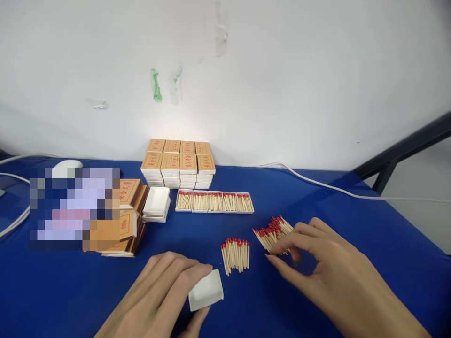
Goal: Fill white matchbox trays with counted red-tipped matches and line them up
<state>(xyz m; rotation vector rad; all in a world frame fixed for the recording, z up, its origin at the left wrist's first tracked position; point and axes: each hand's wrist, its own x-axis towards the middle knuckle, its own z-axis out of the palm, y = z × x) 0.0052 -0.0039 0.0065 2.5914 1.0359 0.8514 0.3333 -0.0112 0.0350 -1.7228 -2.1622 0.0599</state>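
My left hand (158,291) grips a small white matchbox tray (207,290) between fingers and thumb, its open side facing up. No matches show in that tray. My right hand (317,263) is at the near edge of a loose pile of red-headed matches (276,231). Its thumb and forefinger tips come together in a pinch, with a red speck by the thumb tip; what they hold, if anything, I cannot make out. Between the hands lies a smaller bunch of matches (236,255), heads pointing away from me.
Several match-filled trays (214,202) stand in a row behind the bunches. Left of them are stacked white trays (157,202) and orange matchbox sleeves (128,225). Matchboxes (178,162) are stacked against the white wall (282,84). A white cable (317,180) crosses the blue tabletop (369,225).
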